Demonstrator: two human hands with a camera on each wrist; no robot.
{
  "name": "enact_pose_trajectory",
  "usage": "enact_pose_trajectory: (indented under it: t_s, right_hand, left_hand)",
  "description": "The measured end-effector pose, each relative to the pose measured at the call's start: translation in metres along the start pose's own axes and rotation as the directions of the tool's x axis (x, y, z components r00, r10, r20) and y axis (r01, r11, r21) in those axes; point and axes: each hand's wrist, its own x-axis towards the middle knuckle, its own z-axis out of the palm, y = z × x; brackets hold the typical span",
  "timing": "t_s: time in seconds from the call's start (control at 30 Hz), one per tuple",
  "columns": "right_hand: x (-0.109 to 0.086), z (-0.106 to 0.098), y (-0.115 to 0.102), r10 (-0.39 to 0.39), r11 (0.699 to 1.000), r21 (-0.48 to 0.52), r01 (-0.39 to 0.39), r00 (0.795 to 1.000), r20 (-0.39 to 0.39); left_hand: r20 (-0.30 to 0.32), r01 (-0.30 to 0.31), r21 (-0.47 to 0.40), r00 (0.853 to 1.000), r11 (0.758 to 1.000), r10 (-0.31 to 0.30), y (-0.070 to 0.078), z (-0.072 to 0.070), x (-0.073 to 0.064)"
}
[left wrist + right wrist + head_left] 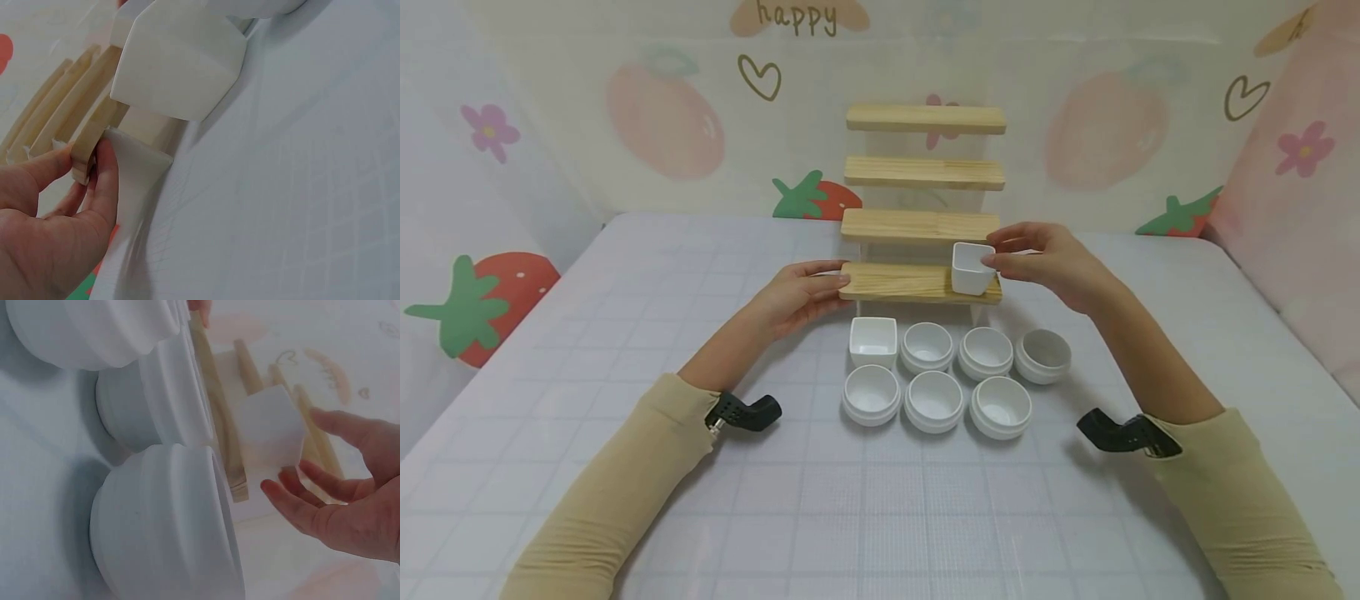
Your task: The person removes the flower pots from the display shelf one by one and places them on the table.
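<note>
My left hand [797,297] pinches the left end of the lowest wooden shelf [895,283] on a tiered display stand. In the left wrist view, the thumb lies on one side of the board [87,144] and the fingers on the other. A white square pot [970,271] stands upright at the right end of that shelf. Beside it is my right hand [1056,262], with thumb and fingers spread apart at the pot's right side. From the right wrist, the fingertips [270,486] show right at the square pot [272,428].
In front of the stand, another white square pot [873,342] and several round white pots [933,402] form two rows on the table [737,517]. Higher wooden shelves [925,172] rise behind. A printed backdrop [910,50] hangs at the table's far edge.
</note>
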Motion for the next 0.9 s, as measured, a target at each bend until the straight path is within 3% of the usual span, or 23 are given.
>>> enact_pose_trajectory:
  t_s: [0.23, 0.9]
  right_hand:
    - [0.0026, 0.0021, 0.0045, 0.002, 1.000, -0.005, -0.002, 0.999, 0.035]
    - [0.0054, 0.0090, 0.0055, 0.018, 0.999, 0.039, -0.019, 1.000, 0.022]
  left_hand:
    - [-0.003, 0.006, 0.007, 1.000, 1.000, -0.006, 0.0013, 0.0009, -0.0008]
    - [-0.009, 0.017, 0.024, 1.000, 1.000, -0.017, 0.0025, 0.0015, -0.0023]
